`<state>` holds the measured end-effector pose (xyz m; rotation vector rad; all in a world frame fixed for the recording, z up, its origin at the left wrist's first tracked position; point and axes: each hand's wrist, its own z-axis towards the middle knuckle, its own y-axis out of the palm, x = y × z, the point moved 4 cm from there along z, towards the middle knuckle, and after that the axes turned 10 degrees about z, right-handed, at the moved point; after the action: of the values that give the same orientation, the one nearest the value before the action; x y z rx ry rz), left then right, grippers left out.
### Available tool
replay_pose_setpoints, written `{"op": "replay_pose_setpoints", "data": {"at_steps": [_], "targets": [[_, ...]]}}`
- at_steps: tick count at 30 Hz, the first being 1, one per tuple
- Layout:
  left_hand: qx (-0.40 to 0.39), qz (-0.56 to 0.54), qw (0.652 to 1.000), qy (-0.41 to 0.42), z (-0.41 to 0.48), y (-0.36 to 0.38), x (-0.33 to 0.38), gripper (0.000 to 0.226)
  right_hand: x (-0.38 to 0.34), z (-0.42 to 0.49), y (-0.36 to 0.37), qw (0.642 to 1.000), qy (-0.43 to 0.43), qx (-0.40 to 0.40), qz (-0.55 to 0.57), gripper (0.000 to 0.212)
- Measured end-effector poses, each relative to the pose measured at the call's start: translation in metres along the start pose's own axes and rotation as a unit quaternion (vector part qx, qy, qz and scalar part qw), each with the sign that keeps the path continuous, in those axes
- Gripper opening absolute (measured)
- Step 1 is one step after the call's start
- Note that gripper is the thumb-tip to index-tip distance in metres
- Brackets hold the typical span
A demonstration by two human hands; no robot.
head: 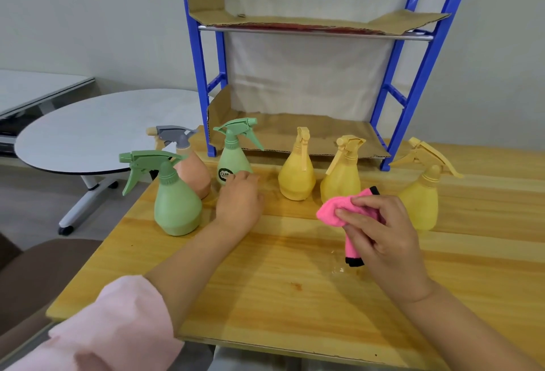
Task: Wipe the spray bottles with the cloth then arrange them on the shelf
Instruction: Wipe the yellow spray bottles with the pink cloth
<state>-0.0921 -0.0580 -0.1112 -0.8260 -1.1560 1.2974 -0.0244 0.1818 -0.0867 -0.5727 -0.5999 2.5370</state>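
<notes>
Wooden counter (265, 282), blue shelf (413, 75) at back, both cardboard-lined tiers bare. Six spray bottles stand in front of it: three yellow (296, 176), two green (177, 205), one peach (193, 173). Left hand (239, 199), fingers loosely curled, touches the rear green bottle (234, 161). Right hand (383, 232) pinches bunched pink cloth (339, 211) above the counter.
</notes>
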Motion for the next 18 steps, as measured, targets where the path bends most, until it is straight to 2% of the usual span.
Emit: {"op": "replay_pose_setpoints", "data": {"at_steps": [4, 7, 10, 13, 15, 18], "targets": [[-0.011, 0.049, 0.999, -0.014, 0.008, 0.002, -0.003, 0.043, 0.002, -0.001, -0.002, 1.000, 0.000, 0.002, 0.000, 0.026], [0.016, -0.009, 1.000, 0.011, 0.013, -0.001, 0.008, 0.045, 0.007, -0.002, -0.004, 1.000, 0.007, 0.005, -0.001, 0.026], [0.009, -0.110, 0.993, 0.041, 0.019, 0.000, 0.032, 0.072, 0.011, -0.004, -0.007, 1.000, 0.008, 0.008, 0.007, 0.025], [-0.028, -0.151, 0.988, 0.004, 0.027, 0.012, 0.049, 0.102, 0.014, -0.005, -0.012, 1.000, 0.015, 0.012, 0.013, 0.025], [-0.041, -0.163, 0.986, -0.017, 0.031, 0.020, 0.054, 0.108, 0.016, -0.007, -0.016, 1.000, 0.022, 0.014, 0.011, 0.025], [-0.038, -0.192, 0.980, -0.025, 0.034, 0.028, 0.057, 0.103, 0.020, -0.008, -0.023, 0.999, 0.032, 0.014, 0.002, 0.025]]}}
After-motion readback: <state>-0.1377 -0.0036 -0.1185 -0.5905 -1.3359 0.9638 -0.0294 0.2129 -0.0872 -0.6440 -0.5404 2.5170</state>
